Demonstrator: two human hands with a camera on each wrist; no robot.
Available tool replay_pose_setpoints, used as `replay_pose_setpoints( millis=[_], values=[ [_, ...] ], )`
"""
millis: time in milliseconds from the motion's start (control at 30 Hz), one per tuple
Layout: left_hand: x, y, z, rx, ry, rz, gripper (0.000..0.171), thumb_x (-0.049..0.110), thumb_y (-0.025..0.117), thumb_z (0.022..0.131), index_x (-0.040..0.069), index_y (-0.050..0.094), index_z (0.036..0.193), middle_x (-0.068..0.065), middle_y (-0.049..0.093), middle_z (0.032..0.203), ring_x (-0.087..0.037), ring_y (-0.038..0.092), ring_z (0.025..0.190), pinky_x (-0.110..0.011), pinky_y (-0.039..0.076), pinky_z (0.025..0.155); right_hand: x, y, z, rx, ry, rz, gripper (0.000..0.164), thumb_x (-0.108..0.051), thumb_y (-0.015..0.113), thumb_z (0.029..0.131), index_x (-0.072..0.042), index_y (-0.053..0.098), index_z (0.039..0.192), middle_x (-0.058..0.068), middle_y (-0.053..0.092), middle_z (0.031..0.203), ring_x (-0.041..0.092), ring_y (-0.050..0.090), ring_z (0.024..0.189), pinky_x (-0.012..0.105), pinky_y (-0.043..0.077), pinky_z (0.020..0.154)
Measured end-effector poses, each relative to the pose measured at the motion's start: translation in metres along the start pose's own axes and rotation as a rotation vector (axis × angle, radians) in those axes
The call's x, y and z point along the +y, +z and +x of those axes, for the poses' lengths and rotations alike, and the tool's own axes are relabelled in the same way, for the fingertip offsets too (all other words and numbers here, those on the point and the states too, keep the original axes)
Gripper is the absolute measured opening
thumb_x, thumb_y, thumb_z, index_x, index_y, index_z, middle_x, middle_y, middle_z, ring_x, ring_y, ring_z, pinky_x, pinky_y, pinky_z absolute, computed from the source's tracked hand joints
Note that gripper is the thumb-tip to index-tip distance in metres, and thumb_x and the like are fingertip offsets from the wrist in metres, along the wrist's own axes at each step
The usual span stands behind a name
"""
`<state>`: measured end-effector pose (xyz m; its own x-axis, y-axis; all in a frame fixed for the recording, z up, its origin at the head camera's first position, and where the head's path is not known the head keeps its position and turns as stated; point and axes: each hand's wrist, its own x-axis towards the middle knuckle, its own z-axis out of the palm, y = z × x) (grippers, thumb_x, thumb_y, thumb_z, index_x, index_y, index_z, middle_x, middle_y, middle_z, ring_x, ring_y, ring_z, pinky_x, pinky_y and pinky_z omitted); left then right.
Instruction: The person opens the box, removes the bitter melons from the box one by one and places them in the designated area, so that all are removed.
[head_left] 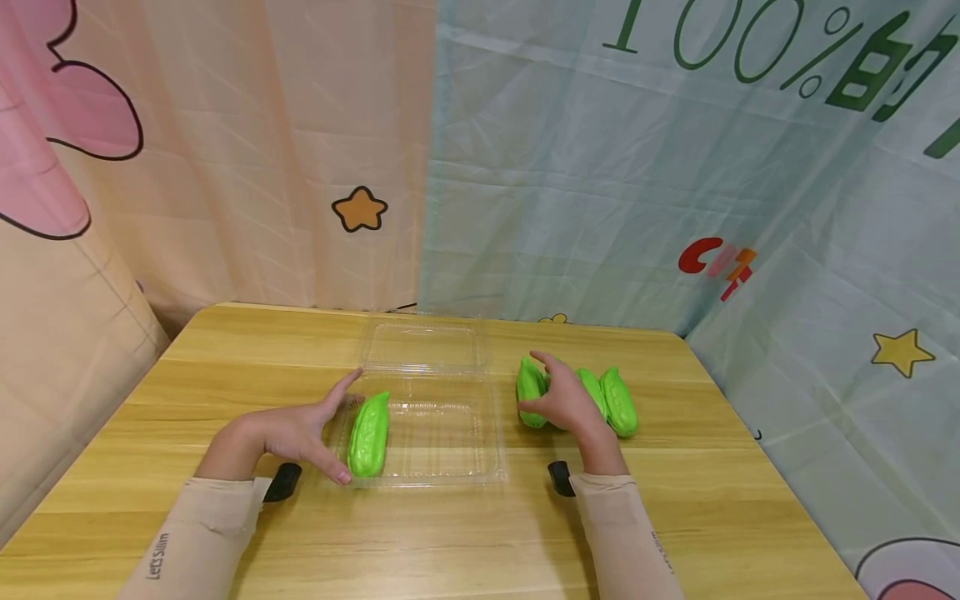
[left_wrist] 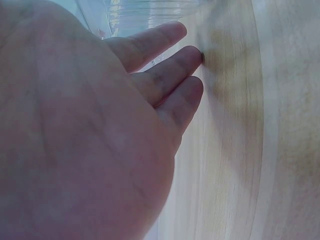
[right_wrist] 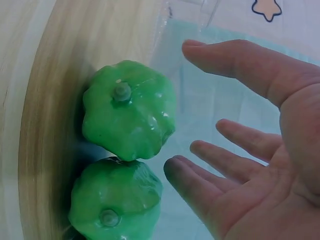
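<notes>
A clear plastic clamshell box point(head_left: 446, 442) lies unfolded on the table, its lid point(head_left: 426, 346) toward the back. One green bitter melon point(head_left: 369, 435), bumpy and glossy, lies lengthwise at the box's left end. Fingers spread, my left hand point(head_left: 296, 432) is at the box's left edge; whether it touches the box I cannot tell. To the right of the box is a row of several bitter melons point(head_left: 619, 402), partly hidden by my right hand point(head_left: 568, 398). That hand is over the row's left part, thumb and fingers apart around the leftmost melon point(right_wrist: 129, 110), gripping nothing.
The wooden table point(head_left: 420, 542) ends at a back edge close to printed curtains point(head_left: 555, 183). More curtain hangs along the right side. A black wrist mount point(head_left: 282, 482) sticks out beside the left wrist, and another point(head_left: 561, 478) beside the right.
</notes>
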<state>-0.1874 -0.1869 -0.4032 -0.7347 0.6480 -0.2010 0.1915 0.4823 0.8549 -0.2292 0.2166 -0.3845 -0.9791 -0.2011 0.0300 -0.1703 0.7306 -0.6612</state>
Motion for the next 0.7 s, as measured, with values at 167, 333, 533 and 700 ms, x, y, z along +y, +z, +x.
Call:
replay_pose_setpoints(
  millis=[167, 333, 533, 700],
  values=[
    [0.0003, -0.0002, 0.0001, 0.0, -0.002, -0.001, 0.147, 0.027, 0.094, 0.072, 0.012, -0.027, 0.155, -0.036, 0.006, 0.159, -0.057, 0.003, 0.144, -0.073, 0.008, 0.11, -0.0024, -0.0014, -0.0014, 0.011, -0.019, 0.057, 0.087, -0.007, 0.083, 0.082, -0.006, 0.036, 0.155, 0.022, 0.035, 0.157, 0.047, 0.04, 0.137, 0.056, 0.044, 0.102],
    [0.0002, -0.0004, -0.0003, 0.002, -0.005, 0.0, 0.147, 0.027, 0.094, 0.072, 0.012, -0.027, 0.155, -0.035, 0.007, 0.159, -0.057, 0.002, 0.144, -0.073, 0.008, 0.11, -0.0036, -0.0013, -0.0009, 0.021, -0.036, 0.098, 0.085, -0.007, 0.082, 0.084, -0.006, 0.036, 0.155, 0.022, 0.034, 0.157, 0.048, 0.039, 0.137, 0.056, 0.044, 0.103],
    [-0.0002, -0.0006, -0.0002, 0.001, -0.001, 0.006, 0.147, 0.028, 0.093, 0.072, 0.011, -0.027, 0.155, -0.035, 0.008, 0.159, -0.057, 0.004, 0.144, -0.073, 0.009, 0.11, -0.0054, 0.001, 0.0004, 0.022, -0.057, 0.123, 0.084, -0.009, 0.083, 0.084, -0.006, 0.037, 0.155, 0.022, 0.035, 0.157, 0.047, 0.042, 0.135, 0.055, 0.044, 0.103],
    [0.0001, -0.0005, 0.0001, -0.003, -0.001, 0.002, 0.147, 0.028, 0.093, 0.072, 0.011, -0.027, 0.155, -0.035, 0.008, 0.159, -0.057, 0.005, 0.144, -0.072, 0.009, 0.11, -0.01, 0.0038, -0.0005, 0.024, -0.078, 0.149, 0.082, -0.012, 0.083, 0.084, -0.006, 0.039, 0.153, 0.021, 0.037, 0.156, 0.045, 0.044, 0.134, 0.053, 0.044, 0.104]
  ],
)
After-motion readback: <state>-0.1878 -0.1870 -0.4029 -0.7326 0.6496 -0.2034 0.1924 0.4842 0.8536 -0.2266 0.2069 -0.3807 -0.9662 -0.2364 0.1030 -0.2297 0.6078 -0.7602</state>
